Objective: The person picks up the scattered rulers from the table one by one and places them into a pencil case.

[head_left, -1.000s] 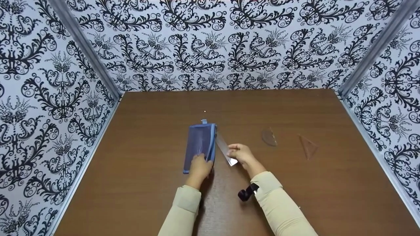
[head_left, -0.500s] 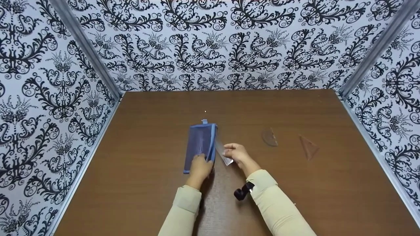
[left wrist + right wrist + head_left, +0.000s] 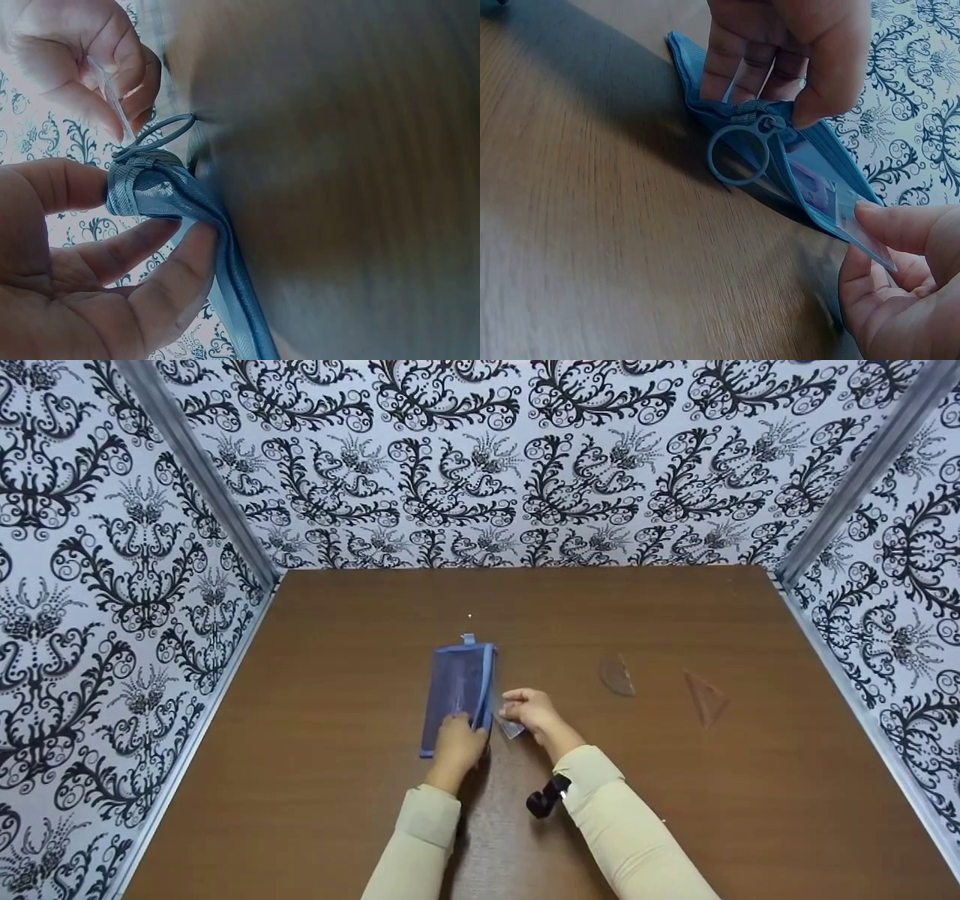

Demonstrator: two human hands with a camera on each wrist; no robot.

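Observation:
A blue mesh zip pouch (image 3: 452, 682) is held at its near end by my left hand (image 3: 459, 742), thumb and fingers gripping the edge beside the zip. Its mouth gapes in the right wrist view, where a ring-shaped zip pull (image 3: 739, 181) hangs beside the left fingers. Between thumb and fingers my right hand (image 3: 536, 714) pinches a clear ruler (image 3: 511, 729). Most of that ruler lies inside the pouch mouth, only its near end showing. Something purple (image 3: 810, 189) shows inside the pouch.
To the right on the brown table (image 3: 337, 810) lie a clear protractor (image 3: 616, 676) and a clear triangular set square (image 3: 705, 699). Patterned panels (image 3: 480, 472) stand along the back and both sides.
My right hand has moved left with the ruler, which has slid further into the pouch, so less of it shows. The left hand and the pouch stay in place.

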